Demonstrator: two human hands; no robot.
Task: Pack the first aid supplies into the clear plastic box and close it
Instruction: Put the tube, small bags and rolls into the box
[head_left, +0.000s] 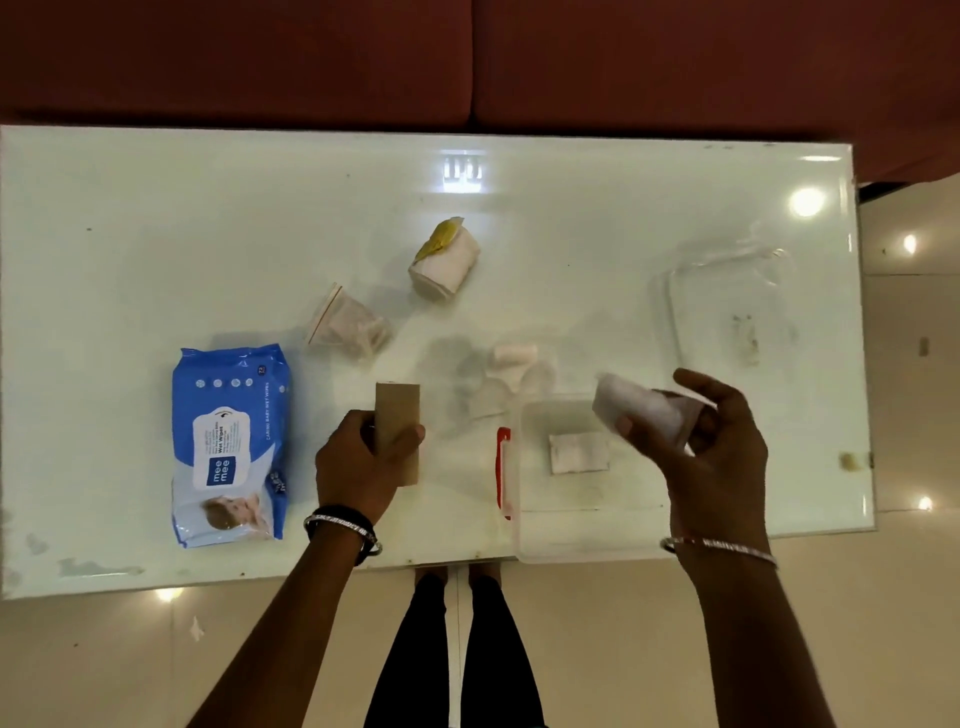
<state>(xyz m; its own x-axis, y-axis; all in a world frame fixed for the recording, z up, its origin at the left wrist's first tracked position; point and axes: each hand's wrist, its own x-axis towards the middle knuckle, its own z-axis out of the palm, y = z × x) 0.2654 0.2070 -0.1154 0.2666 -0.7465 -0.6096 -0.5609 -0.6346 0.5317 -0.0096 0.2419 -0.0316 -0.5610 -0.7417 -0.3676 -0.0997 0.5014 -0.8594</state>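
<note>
The clear plastic box (524, 535) with a red latch (503, 470) stands open at the table's near edge; a small white gauze pad (577, 453) lies inside it. My right hand (722, 447) hovers above the box's right side, holding a white packet (636, 410), blurred. My left hand (363, 465) grips a tan cardboard box (397, 421) upright on the table, left of the clear box. A bandage roll with a yellow wrapper (444, 260), a small zip bag (345, 322) and a clear bag of cotton rolls (511, 369) lie on the table.
A blue pack of wet wipes (228, 447) lies at the left. The box's clear lid (727, 306) rests at the far right of the glossy white table (156, 234). A dark red sofa (467, 57) runs behind the table. My legs show below the near edge.
</note>
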